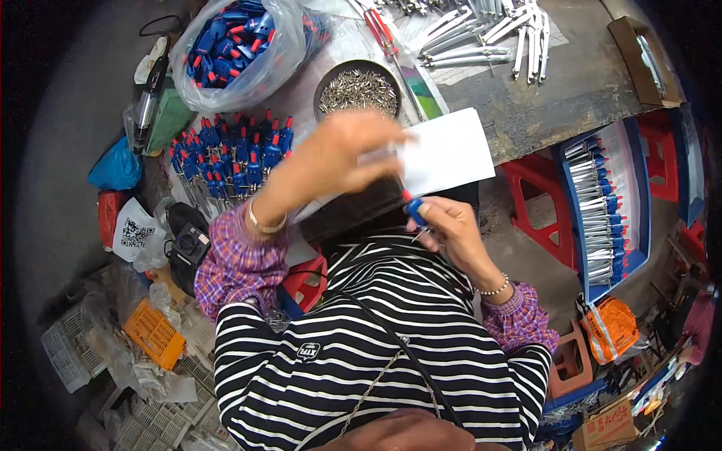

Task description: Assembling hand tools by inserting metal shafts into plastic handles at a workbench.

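Right hand: fingers curled closed around a small blue-handled tool with a red collar, its thin metal tip poking out below the fingers, close above the striped shirt. Left hand raised and blurred, just up and left of the right fingers; fingers bunched together, pinching something pale and slim, too smeared to identify. A white sheet of paper lies on the surface just beyond both sets of fingers. Farther past the left fingers: a round metal bowl of small silver screws. Left of them, a cluster of blue and red tools and a clear bag holding more. Well right of the right fingers, a blue tray with finished tools in a row.
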{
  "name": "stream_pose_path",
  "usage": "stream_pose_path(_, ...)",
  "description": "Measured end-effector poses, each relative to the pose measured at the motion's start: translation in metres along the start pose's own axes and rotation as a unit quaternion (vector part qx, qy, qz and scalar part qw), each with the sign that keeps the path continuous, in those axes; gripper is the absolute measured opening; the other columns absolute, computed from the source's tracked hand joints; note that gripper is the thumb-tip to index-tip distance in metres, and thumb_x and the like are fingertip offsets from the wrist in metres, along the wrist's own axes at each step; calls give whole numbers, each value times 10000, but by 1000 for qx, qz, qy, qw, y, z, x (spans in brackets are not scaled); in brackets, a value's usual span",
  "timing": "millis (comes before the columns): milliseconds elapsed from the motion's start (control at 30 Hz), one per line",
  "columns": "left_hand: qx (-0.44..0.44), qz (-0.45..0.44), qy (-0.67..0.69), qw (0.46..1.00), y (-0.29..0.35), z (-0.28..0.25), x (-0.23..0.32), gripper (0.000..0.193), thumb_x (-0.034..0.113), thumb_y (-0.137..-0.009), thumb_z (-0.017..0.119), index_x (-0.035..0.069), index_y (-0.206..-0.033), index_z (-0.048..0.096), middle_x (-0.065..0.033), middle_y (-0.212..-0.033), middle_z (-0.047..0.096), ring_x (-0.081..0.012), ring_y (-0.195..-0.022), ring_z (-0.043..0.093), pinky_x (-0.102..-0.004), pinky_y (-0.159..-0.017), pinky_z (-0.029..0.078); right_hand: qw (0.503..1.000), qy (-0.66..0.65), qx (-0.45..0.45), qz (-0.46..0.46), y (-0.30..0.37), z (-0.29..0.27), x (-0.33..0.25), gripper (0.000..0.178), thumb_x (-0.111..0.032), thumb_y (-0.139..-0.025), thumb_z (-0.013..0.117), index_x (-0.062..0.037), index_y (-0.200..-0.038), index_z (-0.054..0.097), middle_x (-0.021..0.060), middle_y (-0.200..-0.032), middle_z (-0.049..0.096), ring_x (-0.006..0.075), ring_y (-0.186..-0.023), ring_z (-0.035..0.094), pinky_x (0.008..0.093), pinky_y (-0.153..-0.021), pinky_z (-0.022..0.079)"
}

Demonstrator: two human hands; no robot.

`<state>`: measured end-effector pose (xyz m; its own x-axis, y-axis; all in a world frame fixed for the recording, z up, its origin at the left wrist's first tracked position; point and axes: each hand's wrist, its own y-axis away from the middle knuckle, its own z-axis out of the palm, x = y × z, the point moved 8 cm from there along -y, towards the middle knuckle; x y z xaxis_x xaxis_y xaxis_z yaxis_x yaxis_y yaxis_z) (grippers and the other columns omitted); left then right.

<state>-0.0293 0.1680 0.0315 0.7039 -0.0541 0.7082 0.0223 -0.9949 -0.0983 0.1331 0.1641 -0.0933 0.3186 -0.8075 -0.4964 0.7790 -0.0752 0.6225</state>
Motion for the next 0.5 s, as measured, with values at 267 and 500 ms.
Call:
stream_pose_path(267, 39, 34, -344, 938, -73, -29, -89, 369, -88, -686, 556, 69, -1017, 599, -88, -1073, 578, -309, -999, 520, -366, -860, 447, 992, 95, 23, -83, 2, -31, -13, 222, -90, -901, 553, 32, -1086, 579, 81, -885, 651, 60, -648, 552, 187, -564, 451)
stream_pose_path(500, -13, 49, -399, 916, -82, -21, -90, 346, -91, -649, 549, 56, -960, 583, -74, -981, 587, -303, -952, 517, -359, -835, 450, 994, 51, 29, -93, -3, -33, -15, 225, -120, -886, 582, 59, -1018, 616, 67, -799, 655, 76, -619, 584, 206, -559, 493)
